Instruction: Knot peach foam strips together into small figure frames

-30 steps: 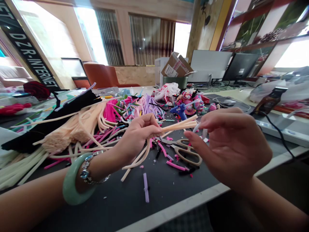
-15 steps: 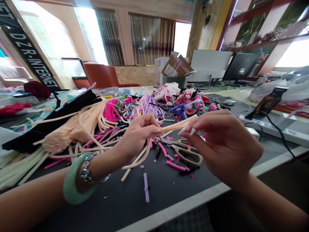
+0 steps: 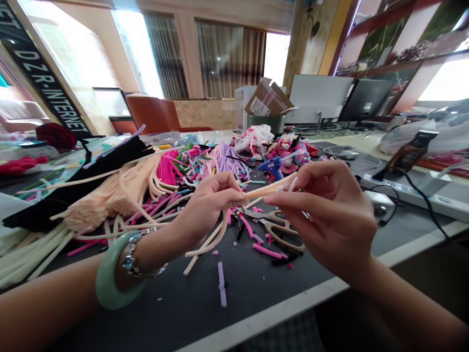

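Note:
Peach pipe cleaners (image 3: 259, 191) stretch between my two hands above the dark table. My left hand (image 3: 210, 208) pinches them at one end, and their loose tails hang below it in a curve. At the other end, my right hand (image 3: 326, 210) has its thumb and fingers closed on the strands. Under and behind my right hand lie scissors (image 3: 280, 233) with beige handles, partly covered by it. A short purple piece (image 3: 222, 284) rests on the table near the front.
Peach bundles (image 3: 110, 195) and a black bundle (image 3: 88, 173) lie at the left. A blue glue gun (image 3: 271, 167) is behind the hands, by colourful pieces. A power strip (image 3: 414, 193) with cables sits at the right. Pink scraps (image 3: 269, 251) lie near the scissors.
My right hand has turned and shifted slightly left along the peach strands, its fingers now closer to my left hand. My left hand has hardly moved.

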Demonstrator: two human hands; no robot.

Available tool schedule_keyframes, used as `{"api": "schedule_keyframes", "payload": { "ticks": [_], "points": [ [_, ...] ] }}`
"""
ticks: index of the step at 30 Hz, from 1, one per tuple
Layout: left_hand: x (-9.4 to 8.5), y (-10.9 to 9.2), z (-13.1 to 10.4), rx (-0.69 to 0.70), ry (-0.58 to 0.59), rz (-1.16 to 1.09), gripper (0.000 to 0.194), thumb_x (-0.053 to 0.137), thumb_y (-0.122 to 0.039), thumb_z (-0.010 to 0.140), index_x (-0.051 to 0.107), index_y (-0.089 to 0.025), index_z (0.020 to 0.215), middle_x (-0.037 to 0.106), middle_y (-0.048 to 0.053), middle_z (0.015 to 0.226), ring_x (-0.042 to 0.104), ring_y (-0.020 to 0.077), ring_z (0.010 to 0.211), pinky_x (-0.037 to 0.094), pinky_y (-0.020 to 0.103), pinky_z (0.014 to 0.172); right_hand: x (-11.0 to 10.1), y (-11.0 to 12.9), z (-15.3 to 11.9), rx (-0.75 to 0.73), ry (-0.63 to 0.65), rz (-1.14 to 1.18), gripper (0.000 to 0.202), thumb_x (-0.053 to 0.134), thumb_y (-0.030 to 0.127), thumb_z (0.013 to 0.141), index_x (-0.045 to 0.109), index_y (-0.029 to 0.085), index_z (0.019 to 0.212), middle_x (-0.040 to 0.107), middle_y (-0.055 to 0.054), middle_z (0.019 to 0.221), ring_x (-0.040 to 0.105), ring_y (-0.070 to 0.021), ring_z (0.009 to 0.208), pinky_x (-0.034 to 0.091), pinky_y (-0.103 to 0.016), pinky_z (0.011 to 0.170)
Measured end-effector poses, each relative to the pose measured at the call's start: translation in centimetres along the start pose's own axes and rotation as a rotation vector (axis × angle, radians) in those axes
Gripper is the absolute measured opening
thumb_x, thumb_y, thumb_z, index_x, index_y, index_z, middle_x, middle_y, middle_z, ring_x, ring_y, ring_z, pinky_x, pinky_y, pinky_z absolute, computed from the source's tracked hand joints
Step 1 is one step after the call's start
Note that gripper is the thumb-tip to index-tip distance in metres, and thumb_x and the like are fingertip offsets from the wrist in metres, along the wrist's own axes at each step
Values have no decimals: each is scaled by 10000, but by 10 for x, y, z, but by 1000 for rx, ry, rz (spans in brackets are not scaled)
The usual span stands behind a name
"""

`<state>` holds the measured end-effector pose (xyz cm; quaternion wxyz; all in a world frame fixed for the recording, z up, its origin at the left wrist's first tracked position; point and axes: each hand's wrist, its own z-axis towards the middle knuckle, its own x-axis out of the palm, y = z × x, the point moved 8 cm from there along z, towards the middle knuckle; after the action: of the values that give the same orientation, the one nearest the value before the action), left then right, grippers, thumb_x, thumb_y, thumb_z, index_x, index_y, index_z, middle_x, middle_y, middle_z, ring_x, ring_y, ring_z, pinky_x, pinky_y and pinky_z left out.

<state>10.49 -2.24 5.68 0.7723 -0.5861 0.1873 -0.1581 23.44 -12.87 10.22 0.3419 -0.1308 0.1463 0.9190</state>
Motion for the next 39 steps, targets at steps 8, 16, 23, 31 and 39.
{"api": "schedule_keyframes", "payload": {
  "ticks": [8, 16, 23, 31, 39],
  "points": [
    [2, -1, 0, -7, 8, -11, 142, 563, -141, 737, 471, -164, 631, 481, -37, 618, 449, 83, 617, 347, 203, 597, 2, 7, -1, -88, -13, -187, 282, 611, 18, 745, 691, 241, 898, 443, -25, 857, 496, -129, 773, 472, -290, 658],
    [6, -2, -4, -17, 18, 73, 149, 572, -181, 749, 478, -164, 635, 456, -32, 632, 418, 95, 619, 323, 227, 587, 11, 12, -1, -155, 51, -383, 137, 635, 121, 764, 670, 245, 807, 458, -34, 844, 464, -158, 768, 438, -328, 681],
    [11, 1, -6, -32, 63, 41, 154, 587, -189, 759, 479, -157, 654, 459, -40, 627, 418, 91, 628, 322, 224, 605, 16, 10, -3, -167, 108, -407, 95, 646, 175, 768, 669, 246, 827, 447, -44, 875, 437, -175, 785, 427, -362, 735],
    [13, 0, -7, -8, 97, 175, 180, 591, -260, 788, 489, -158, 680, 469, -30, 666, 429, 106, 666, 322, 246, 627, 22, 8, -4, -182, 133, -410, 48, 639, 191, 778, 668, 230, 783, 447, -47, 881, 432, -178, 812, 423, -339, 728],
    [14, -1, -9, 14, 94, 214, 194, 591, -283, 791, 483, -163, 683, 459, -33, 658, 413, 105, 644, 316, 248, 608, 22, 7, -4, -173, 150, -418, 54, 618, 200, 793, 655, 211, 755, 451, -52, 867, 422, -181, 807, 411, -338, 724]
  ]
}}
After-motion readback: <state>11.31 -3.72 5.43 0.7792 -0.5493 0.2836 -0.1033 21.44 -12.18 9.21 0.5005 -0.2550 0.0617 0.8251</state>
